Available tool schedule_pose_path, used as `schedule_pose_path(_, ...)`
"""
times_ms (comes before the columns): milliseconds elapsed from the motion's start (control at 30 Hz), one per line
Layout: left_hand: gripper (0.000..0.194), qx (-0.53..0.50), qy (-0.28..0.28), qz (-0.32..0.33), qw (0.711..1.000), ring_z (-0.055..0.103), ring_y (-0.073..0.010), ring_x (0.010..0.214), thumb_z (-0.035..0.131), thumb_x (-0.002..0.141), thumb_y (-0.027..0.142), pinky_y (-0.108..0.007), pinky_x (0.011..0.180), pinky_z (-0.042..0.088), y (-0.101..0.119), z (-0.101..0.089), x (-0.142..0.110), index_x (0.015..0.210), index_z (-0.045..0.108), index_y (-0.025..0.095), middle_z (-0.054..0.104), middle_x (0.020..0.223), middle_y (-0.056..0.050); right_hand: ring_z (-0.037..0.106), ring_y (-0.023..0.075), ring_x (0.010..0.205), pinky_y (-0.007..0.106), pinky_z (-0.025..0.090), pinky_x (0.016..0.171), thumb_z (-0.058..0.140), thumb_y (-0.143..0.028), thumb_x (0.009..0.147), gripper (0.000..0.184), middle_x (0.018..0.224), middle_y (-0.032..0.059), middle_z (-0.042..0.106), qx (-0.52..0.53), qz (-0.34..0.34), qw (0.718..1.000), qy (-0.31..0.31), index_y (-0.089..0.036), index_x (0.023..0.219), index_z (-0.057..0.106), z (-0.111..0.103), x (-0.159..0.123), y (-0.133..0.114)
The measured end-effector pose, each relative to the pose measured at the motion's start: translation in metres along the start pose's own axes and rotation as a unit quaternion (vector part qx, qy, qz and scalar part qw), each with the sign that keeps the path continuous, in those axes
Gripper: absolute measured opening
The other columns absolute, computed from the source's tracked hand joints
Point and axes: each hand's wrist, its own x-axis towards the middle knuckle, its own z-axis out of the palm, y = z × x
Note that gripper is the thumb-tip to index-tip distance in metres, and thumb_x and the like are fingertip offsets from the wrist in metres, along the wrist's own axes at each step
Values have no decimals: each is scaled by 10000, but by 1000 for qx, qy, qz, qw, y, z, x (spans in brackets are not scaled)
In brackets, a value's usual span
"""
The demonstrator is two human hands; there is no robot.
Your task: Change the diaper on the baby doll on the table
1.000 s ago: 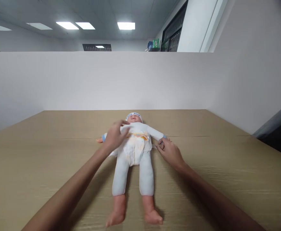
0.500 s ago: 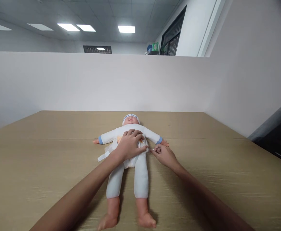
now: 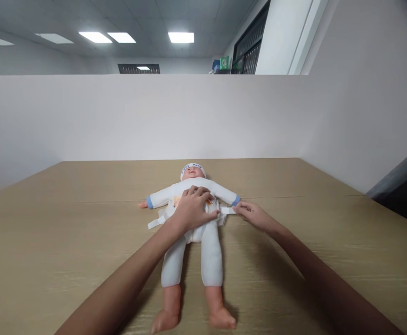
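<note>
A baby doll [image 3: 211, 260] in a white suit with blue cuffs and a lettered headband lies on its back, feet toward me. A white diaper [image 3: 193, 236] wraps its hips. My left hand [image 3: 194, 209] lies spread over the doll's belly and the diaper's front, hiding much of both. My right hand [image 3: 254, 215] pinches the end of the white diaper tab [image 3: 227, 211] beside the doll's hip and holds it stretched outward. On the opposite hip, the other diaper tab [image 3: 156, 222] sticks out loose over the table.
The wooden tabletop [image 3: 84, 260] extends around the doll, with a seam across it. A white partition [image 3: 175, 116] rises behind, and a wall stands at the right. A dark object [image 3: 405, 195] sits at the right edge.
My right hand has moved outward to the right, drawing the diaper tab out straight from the hip. My left hand stays on the doll's belly. The view has shifted slightly.
</note>
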Motion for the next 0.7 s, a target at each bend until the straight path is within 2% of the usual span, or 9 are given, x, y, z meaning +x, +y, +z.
schedule_pose_path(133,431,3,-3,8,1000,555,-367,1299,773,924,526,-562,1123,450,0,-1,0,1247,741,243,703,1416,-66,332,119,586,279,249,573,631,-789,842,569,642,-79,400,26,-11,1000,-5,-227,794,551,13,13,-26)
schedule_pose_path(333,674,-31,-15,-8,999,523,-402,1343,772,907,494,-591,1151,434,1,-3,0,1481,586,193,667,1481,-116,469,142,618,286,371,604,640,-556,899,381,657,-44,524,-6,-52,998,-22,-224,733,555,51,52,-61)
schedule_pose_path(433,858,-71,-25,-21,997,494,-419,1382,821,846,430,-611,1190,410,-4,-6,0,1578,474,150,646,1505,-151,570,189,698,331,463,682,614,-464,935,283,740,1,629,-40,-85,995,15,-228,783,575,72,52,-70)
schedule_pose_path(500,951,-121,-49,-14,991,466,-424,1436,843,808,381,-626,1224,390,-11,-12,1,1623,405,161,642,1508,-156,638,237,848,389,519,824,587,-467,980,252,886,46,693,-54,-120,990,56,-227,906,609,81,37,-71)
schedule_pose_path(567,1015,-202,-92,4,975,460,-401,1493,848,807,372,-618,1245,400,-22,-22,2,1665,329,215,625,1528,-151,660,280,1076,451,514,1022,556,-482,1032,272,1102,96,720,-67,-171,979,84,-227,1053,645,84,16,-68)
schedule_pose_path(633,1012,-298,-127,12,946,478,-353,1531,845,841,402,-571,1251,441,-35,-31,0,1678,289,281,573,1591,-142,593,297,1340,491,426,1211,509,-476,1091,323,1376,119,679,-85,-233,965,82,-245,1248,673,82,-5,-61)
schedule_pose_path(700,919,-380,-121,3,917,480,-308,1561,822,894,453,-512,1261,462,-47,-38,-6,1652,320,323,519,1650,-127,447,283,1553,510,315,1329,448,-462,1143,420,1628,84,546,-104,-276,955,39,-299,1500,598,78,-20,-52)
